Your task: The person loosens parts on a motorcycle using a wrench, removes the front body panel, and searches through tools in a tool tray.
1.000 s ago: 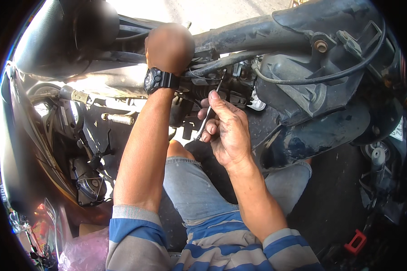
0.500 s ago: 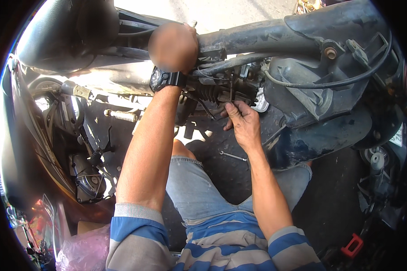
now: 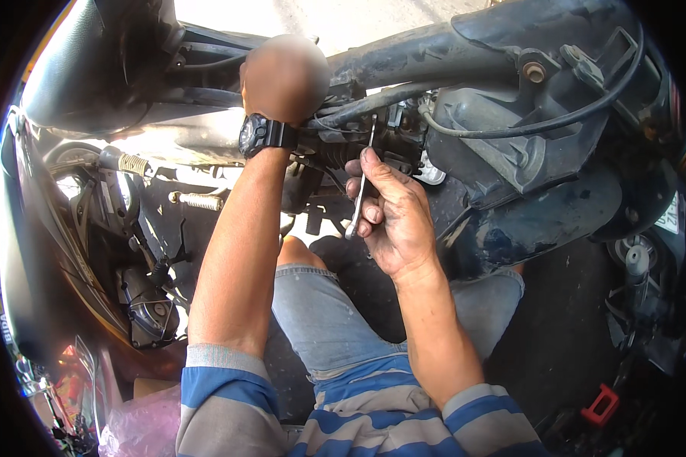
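Note:
My right hand is closed round a slim silver wrench, thumb along its shaft. The wrench stands nearly upright in the picture, its far end up against the dark engine parts of a motorbike and its near end below my fingers. My left hand, above a black wristwatch, is at the bike's frame beside a thick dark tube. A blur covers that hand, so its fingers cannot be made out.
At the right are a dusty black plastic housing, a curved black cable and a dark rounded cover. Another motorbike stands at the left. Pink plastic bag lies lower left; a red part lies lower right.
My right hand has drawn a little nearer and turned, so the wrench in it now shows plainly. It covers most of where another wrench lay on the floor. My left hand stays at the frame.

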`<control>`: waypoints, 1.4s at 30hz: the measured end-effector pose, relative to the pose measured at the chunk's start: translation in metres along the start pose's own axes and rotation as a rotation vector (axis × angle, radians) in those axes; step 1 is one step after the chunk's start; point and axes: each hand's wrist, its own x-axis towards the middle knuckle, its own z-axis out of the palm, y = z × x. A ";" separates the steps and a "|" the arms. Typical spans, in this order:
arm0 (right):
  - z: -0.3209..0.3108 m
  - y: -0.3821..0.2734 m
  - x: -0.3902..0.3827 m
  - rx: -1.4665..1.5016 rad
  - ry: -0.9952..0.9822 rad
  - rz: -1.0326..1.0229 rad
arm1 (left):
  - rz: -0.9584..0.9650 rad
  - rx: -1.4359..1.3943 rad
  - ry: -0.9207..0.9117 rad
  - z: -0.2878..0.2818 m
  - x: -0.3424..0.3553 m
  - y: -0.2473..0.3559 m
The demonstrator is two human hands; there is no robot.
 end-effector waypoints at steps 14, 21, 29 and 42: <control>-0.054 0.027 0.037 -0.725 -0.023 -0.302 | 0.003 -0.009 0.014 -0.005 0.007 0.002; -0.027 0.014 0.012 -0.422 -0.057 -0.157 | 0.022 0.017 0.020 0.001 0.005 0.002; -0.010 0.007 0.009 -0.162 0.001 -0.091 | 0.034 0.010 0.030 0.003 0.001 0.009; -0.063 0.042 0.036 -0.752 0.026 -0.318 | 0.031 0.017 -0.006 -0.003 -0.002 0.000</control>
